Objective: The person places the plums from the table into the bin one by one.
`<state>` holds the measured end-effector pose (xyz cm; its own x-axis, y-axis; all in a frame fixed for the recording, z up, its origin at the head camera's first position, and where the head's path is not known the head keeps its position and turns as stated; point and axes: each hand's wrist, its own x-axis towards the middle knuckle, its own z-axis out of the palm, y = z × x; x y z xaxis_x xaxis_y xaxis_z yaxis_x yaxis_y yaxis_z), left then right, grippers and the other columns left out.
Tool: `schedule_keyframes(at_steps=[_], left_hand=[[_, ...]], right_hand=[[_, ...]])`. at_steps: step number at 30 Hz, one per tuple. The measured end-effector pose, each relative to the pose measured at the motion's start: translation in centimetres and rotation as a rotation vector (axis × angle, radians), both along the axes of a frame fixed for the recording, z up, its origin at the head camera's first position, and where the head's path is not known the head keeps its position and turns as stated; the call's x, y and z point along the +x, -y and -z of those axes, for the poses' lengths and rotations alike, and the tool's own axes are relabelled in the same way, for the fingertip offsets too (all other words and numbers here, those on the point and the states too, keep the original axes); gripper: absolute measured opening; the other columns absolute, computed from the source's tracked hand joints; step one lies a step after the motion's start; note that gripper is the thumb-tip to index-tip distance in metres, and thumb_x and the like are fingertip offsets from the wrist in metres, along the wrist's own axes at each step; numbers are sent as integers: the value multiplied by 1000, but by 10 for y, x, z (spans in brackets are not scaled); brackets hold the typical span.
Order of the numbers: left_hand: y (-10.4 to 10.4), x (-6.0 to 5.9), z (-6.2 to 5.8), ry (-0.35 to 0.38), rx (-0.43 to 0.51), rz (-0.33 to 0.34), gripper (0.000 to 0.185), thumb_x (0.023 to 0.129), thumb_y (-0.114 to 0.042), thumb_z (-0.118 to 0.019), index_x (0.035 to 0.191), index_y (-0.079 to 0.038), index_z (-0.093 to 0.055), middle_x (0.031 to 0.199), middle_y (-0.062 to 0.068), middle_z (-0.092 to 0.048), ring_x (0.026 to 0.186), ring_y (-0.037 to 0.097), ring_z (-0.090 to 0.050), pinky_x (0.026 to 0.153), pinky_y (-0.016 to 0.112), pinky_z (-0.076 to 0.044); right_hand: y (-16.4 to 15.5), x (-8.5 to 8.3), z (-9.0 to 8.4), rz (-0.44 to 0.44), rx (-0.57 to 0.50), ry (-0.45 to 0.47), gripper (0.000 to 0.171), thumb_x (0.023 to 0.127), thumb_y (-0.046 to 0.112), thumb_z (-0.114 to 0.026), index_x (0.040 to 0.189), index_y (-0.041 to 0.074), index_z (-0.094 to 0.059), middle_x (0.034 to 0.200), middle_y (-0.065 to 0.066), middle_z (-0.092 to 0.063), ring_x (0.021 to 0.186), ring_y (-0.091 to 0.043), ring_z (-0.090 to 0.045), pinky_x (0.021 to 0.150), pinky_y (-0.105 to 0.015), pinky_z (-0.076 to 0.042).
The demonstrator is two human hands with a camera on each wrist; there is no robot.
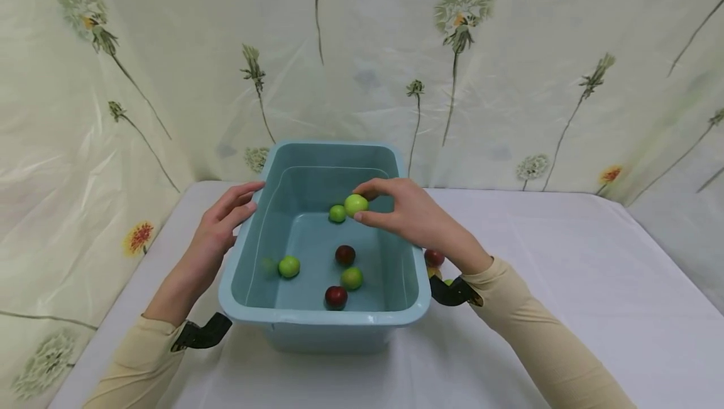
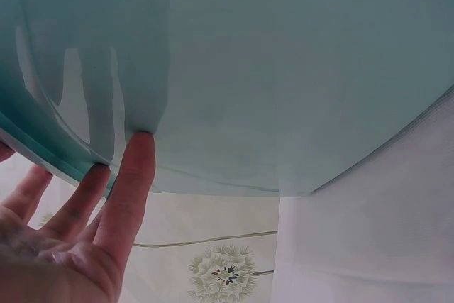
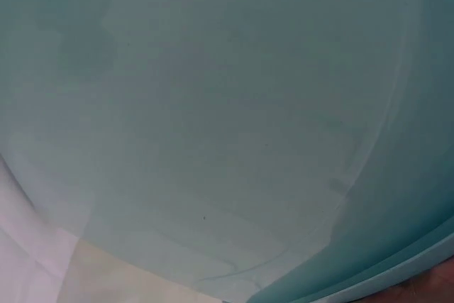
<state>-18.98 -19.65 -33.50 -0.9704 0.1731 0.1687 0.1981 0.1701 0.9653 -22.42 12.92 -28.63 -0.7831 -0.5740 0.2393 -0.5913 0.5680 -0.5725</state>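
Observation:
Between its thumb and fingers my right hand pinches a small round light-green fruit, held over the right part of a blue plastic tub. My left hand touches the tub's left rim; in the left wrist view, the left hand has its fingertips against the outer wall. Inside the tub lie several fruits: a green one at the back, another green one at left, a third near the front, and two dark red ones.
Beside the tub's right wall, partly hidden by the right wrist, lie a red fruit and other fruits. A white cloth covers the table. Behind it hangs a dandelion-patterned sheet. The tub's outer wall fills most of the right wrist view.

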Motion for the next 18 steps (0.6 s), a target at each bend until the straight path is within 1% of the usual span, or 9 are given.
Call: schedule_keyframes(at_steps=[5,12,18], left_hand=[[0,-1,0,1,5,-4,47,103,-41,-47,146,-22,-45,146,7,-44,120,30,-50,86,48,-47],[-1,-5,-1,-3,9,6,46,103,-40,-47,145,-22,-46,145,6,-46,120,30,-50,86,48,-47],[2,-4,0,0,6,-3,46,103,-40,-47,146,-22,-45,145,6,-45,121,30,-50,87,49,-47]], right_hand=[[0,-1,1,-21,-12,-6,35,93,36,-68,123,19,-65,112,7,-65,108,-14,-57,93,-45,-45],[-3,0,0,-31,-27,-8,33,93,37,-67,122,21,-66,112,9,-65,108,-13,-56,93,-44,-43],[-1,-1,1,-57,-31,-11,37,93,33,-69,125,16,-64,115,6,-66,112,-13,-57,97,-46,-43]])
